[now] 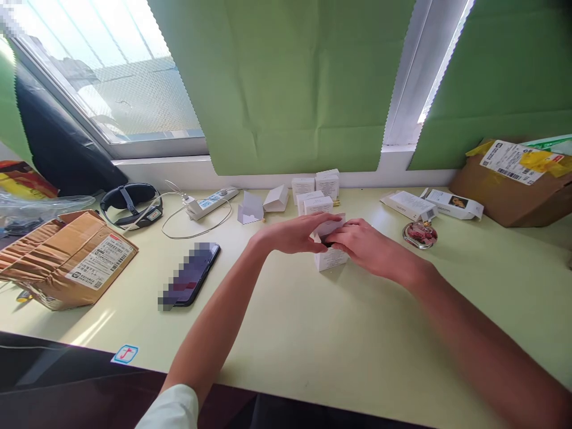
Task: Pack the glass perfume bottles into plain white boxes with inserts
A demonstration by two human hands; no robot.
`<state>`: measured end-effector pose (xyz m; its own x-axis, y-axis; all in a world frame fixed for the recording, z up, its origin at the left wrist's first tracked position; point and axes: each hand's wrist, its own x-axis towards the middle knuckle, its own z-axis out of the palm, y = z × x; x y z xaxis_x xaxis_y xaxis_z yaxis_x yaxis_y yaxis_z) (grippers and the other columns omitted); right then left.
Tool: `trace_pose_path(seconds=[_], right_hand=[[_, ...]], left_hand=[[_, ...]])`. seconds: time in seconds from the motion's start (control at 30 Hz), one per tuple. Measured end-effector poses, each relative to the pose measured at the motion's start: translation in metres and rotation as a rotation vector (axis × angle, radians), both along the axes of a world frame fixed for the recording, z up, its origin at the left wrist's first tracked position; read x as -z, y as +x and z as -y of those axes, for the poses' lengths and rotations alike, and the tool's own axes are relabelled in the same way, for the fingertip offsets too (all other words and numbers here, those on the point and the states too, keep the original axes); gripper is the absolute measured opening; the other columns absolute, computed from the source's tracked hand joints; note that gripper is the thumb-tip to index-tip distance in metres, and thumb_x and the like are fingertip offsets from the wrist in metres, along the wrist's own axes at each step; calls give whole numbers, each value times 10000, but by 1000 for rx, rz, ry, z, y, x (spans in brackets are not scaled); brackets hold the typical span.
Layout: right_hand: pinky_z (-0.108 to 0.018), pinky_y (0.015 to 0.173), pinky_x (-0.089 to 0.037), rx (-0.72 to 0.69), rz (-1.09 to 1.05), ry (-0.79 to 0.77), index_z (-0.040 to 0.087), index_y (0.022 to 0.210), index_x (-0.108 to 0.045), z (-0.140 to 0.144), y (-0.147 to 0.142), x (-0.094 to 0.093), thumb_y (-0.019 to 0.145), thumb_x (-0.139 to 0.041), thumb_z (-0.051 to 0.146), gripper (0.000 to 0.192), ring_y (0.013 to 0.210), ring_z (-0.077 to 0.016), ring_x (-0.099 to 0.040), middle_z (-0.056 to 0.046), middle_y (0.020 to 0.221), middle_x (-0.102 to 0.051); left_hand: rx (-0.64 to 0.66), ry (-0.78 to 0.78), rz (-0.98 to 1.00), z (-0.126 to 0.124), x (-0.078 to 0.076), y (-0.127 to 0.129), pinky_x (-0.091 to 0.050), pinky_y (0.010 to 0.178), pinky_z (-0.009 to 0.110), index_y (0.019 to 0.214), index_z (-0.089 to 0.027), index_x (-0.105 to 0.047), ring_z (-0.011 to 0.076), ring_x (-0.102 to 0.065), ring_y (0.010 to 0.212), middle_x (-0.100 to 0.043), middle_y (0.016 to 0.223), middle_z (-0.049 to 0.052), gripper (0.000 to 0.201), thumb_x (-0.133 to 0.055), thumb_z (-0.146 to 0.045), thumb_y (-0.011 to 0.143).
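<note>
Pale green table (pixel 313 333) under a window with green blinds (pixel 286 83). Mid-table, left hand (pixel 295 233) and right hand (pixel 366 245) both pinch the flaps of a small white box (pixel 329 258). Phone (pixel 191 274) lies left; cartons at both ends.

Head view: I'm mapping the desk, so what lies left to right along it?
Torn brown cardboard box → dark smartphone → small white carton under both hands → round pink trinket → labelled brown parcel.

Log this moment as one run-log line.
left hand: on box flap | right hand: on small white box | box: on table | phone: left of the hands
</note>
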<state>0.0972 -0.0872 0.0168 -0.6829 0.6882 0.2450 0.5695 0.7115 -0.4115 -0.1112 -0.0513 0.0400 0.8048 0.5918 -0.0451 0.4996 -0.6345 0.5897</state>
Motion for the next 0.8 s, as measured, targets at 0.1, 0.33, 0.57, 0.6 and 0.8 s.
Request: trace_pose_path(seconds=[0.1, 0.33, 0.57, 0.6, 0.8], right_hand=[[-407, 895, -457, 12, -42, -53, 293, 1071, -665, 1, 12, -16, 941, -424, 232, 281, 1032, -237, -610, -26, 1115, -685], [-318, 618, -503, 238, -182, -473, 270, 1227, -542, -23, 49, -16, 864, -510, 546, 457, 727, -178, -621, -69, 1020, -647], [-268, 597, -390, 112, -135, -725, 229, 1049, -561, -31, 38, 3, 801, -588, 589, 438, 584, -118, -500, 31, 706, -537], [-264, 587, -379, 120, -148, -728, 228, 1021, -562, -30, 37, 2, 786, -604, 595, 438, 572, -112, -491, 33, 715, -533], [-253, 578, -414, 154, -313, -819, 243, 1076, -593, -25, 30, -5, 779, -578, 647, 501, 599, -109, -545, -1, 820, -577]], left_hand=[[9, -22, -2, 0, -3, -2, -490, 839, 295, 1421, -320, -328, 173, -578, 1059, -495, 1362, 72, 620, -585, -306, 857], [62, -124, 56, -6, -5, -8, -486, 785, 255, 1408, -403, -347, 160, -546, 1118, -403, 1473, 12, 509, -498, -353, 924], [-39, -96, 11, -6, 1, 0, -418, 538, 217, 1371, -356, -364, 106, -535, 719, -569, 1202, 50, 513, -544, -342, 891], [-46, -83, 4, -5, 1, 1, -401, 520, 213, 1347, -344, -383, 100, -519, 683, -585, 1134, 45, 490, -547, -330, 886], [-109, -46, -8, -4, 2, 5, -362, 453, 191, 1195, -293, -448, 108, -495, 647, -576, 957, 31, 354, -563, -354, 866]])
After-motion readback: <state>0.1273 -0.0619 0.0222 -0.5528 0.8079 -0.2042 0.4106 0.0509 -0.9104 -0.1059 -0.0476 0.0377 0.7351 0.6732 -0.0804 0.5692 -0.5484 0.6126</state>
